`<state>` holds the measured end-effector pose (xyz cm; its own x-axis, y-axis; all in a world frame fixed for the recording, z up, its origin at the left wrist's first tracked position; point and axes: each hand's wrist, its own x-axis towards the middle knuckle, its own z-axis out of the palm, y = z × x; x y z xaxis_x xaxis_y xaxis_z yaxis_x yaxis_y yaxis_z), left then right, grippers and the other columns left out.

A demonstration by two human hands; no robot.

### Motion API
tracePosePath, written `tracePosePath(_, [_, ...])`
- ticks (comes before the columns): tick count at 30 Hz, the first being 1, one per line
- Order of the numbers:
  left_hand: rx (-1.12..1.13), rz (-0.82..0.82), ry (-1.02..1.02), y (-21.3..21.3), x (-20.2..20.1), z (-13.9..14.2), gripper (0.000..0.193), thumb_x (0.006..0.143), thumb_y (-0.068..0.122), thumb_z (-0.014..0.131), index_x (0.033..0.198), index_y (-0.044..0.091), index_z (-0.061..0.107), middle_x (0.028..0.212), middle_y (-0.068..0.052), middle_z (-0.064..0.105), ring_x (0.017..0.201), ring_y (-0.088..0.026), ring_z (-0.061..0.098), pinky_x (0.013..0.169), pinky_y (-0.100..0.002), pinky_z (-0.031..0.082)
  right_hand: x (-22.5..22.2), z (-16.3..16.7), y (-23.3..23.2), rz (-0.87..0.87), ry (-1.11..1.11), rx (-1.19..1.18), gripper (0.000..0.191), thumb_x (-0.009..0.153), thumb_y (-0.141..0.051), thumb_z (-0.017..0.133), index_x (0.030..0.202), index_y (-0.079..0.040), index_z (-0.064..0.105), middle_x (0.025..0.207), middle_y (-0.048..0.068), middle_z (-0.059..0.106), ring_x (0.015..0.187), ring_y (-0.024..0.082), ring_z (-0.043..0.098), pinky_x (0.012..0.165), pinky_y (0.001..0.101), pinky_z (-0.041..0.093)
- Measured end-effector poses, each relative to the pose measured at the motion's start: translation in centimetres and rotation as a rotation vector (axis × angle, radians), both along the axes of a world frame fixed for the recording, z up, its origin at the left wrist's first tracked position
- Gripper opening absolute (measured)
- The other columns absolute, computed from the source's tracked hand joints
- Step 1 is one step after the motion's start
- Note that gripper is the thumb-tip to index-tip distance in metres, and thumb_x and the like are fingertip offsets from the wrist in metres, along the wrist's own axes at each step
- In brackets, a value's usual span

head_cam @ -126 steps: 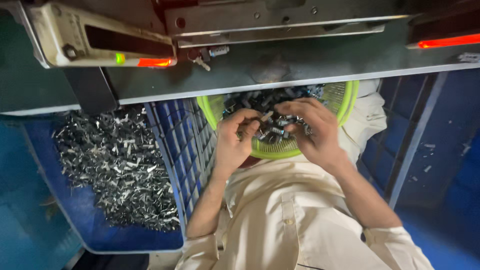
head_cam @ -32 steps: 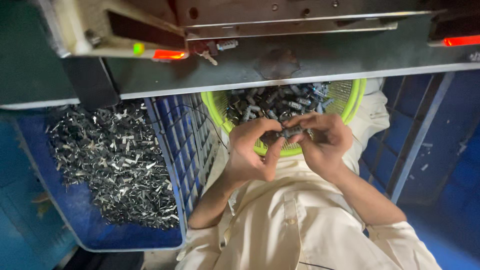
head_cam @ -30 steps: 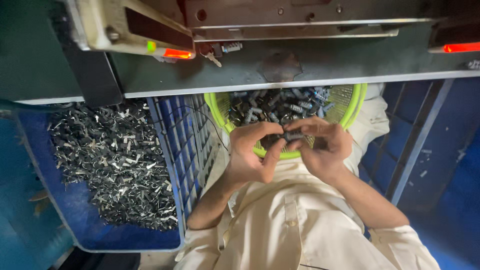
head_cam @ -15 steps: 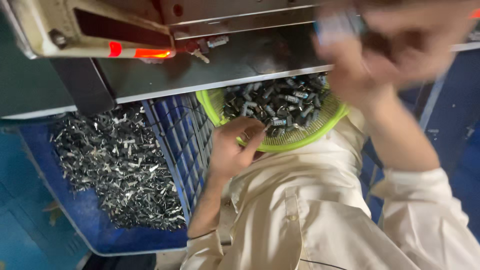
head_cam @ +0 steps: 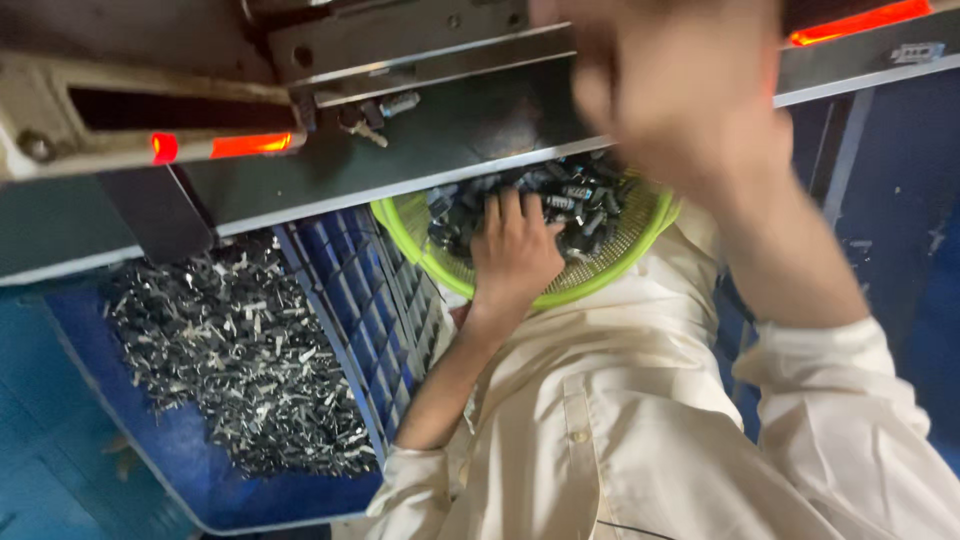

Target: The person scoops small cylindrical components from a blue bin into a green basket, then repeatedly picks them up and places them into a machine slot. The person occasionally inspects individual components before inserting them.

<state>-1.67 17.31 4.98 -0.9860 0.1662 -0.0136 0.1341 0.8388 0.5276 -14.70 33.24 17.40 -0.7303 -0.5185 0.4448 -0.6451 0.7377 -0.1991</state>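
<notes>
A lime-green mesh basket (head_cam: 606,288) rests on my lap, filled with several small dark cylindrical metal parts (head_cam: 588,203). My left hand (head_cam: 515,250) lies palm down in the basket, fingers stretched out into the parts. My right hand (head_cam: 680,100) is raised high and close to the camera, in front of the machine's grey ledge (head_cam: 450,130). It is badly blurred, so I cannot tell whether it holds anything. Both arms wear cream sleeves.
A blue plastic crate (head_cam: 372,312) to my left holds a heap of small shiny metal pieces (head_cam: 240,350). Above it, a beige machine housing carries a glowing red light (head_cam: 250,145); another red strip (head_cam: 860,20) glows at the top right. Dark blue frame bars stand at the right.
Both hands were together over the basket handling parts. My right hand has since lifted up toward the machine and the camera, while my left hand dropped flat into the basket.
</notes>
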Motion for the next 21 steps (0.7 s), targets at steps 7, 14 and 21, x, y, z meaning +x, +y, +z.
tracePosePath(7, [0.476,0.132,0.068,-4.2,2.0,0.4,0.025,0.080,0.001,0.077,0.103,0.003,0.069,0.100,-0.014,0.071,0.089,-0.032,0.071,0.079,-0.038,0.059,9.8,-4.9,1.3,0.123,-0.283,-0.373,0.025,0.083,0.007,0.084,0.097,-0.005,0.067,0.102,0.007,0.074,0.096,0.026,0.073,0.082,0.0356,0.058])
tracePosePath(14, [0.835,0.141,-0.336,-5.8,1.6,1.8,0.021,0.086,-0.005,0.070,0.107,-0.002,0.070,0.095,-0.012,0.074,0.084,-0.021,0.074,0.076,-0.029,0.059,10.8,-8.7,1.6,-0.018,-0.458,-0.194,0.041,0.074,-0.005,0.081,0.114,-0.004,0.070,0.105,0.011,0.069,0.092,0.031,0.065,0.080,0.0407,0.054])
tracePosePath(21, [2.026,-0.773,-0.482,-13.6,4.0,5.6,0.021,0.084,0.004,0.076,0.103,-0.001,0.071,0.102,-0.011,0.074,0.086,-0.020,0.072,0.071,-0.028,0.058,10.5,-11.3,2.1,0.113,-0.506,0.031,0.052,0.066,0.000,0.071,0.118,-0.007,0.069,0.096,0.014,0.059,0.090,0.031,0.062,0.079,0.0408,0.054])
